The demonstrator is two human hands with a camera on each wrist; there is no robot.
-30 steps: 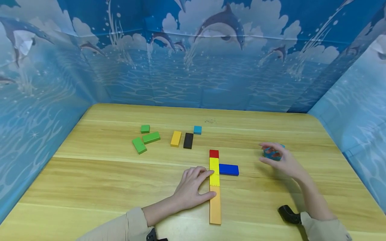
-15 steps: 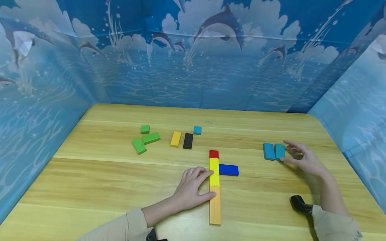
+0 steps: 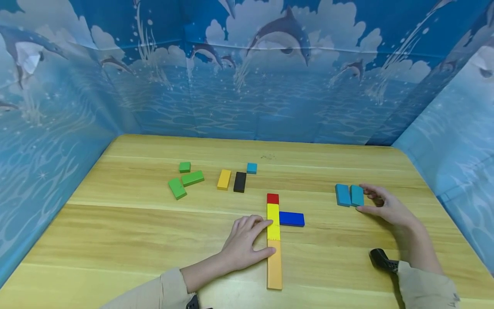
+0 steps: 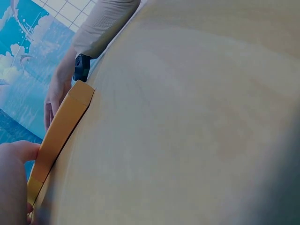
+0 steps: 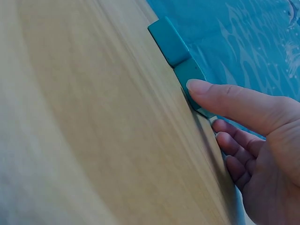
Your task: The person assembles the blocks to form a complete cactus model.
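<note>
In the head view my left hand [image 3: 247, 242] lies beside an upright line of blocks. Its index fingertip rests on the yellow block [image 3: 273, 229] and its thumb touches the long orange block [image 3: 275, 270]. A red block [image 3: 272, 198] caps the line, and a dark blue block [image 3: 292, 219] butts against the yellow one's right side. At the right, my right hand [image 3: 390, 208] pinches the right-hand teal block [image 3: 357, 196] by its two ends, thumb at the near end. A second teal block [image 3: 342, 195] lies just left of it. The right wrist view shows the thumb against the teal block [image 5: 191, 77].
Farther back lie several green blocks [image 3: 193, 178], an amber block [image 3: 224, 180], a black block [image 3: 239, 182] and a small light-blue block [image 3: 251, 168]. A dolphin-print curtain [image 3: 254, 103] stands around the wooden table [image 3: 127, 240].
My right hand has moved right off the top of the teal blocks, then slightly back left, and its thumb and index finger now take the right-hand one. My left hand stays put.
</note>
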